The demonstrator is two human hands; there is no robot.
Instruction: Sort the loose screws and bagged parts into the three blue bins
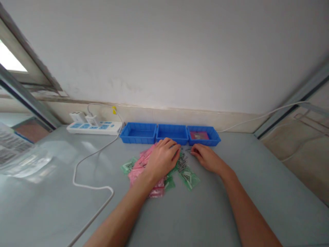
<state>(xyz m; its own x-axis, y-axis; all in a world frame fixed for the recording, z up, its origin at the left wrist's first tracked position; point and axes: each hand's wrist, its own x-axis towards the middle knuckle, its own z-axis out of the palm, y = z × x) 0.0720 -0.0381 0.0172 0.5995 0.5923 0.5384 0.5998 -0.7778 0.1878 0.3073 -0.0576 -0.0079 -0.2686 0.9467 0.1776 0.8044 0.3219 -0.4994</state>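
Small pink plastic packets [144, 164] sit mid-table under our left hand [161, 159], which lies flat and open on them. Green plastic packets [189, 178] and loose little metal screws [182, 164] lie just right. Our right hand [207, 158] rests beside those, fingers curled; can't tell whether it's pinching anything. Three blue plastic trays [138, 133] are on the far side.

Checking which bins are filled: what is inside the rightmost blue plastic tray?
The rightmost blue plastic tray holds a flat pink packet with something pale on it; its near wall hides the front floor.
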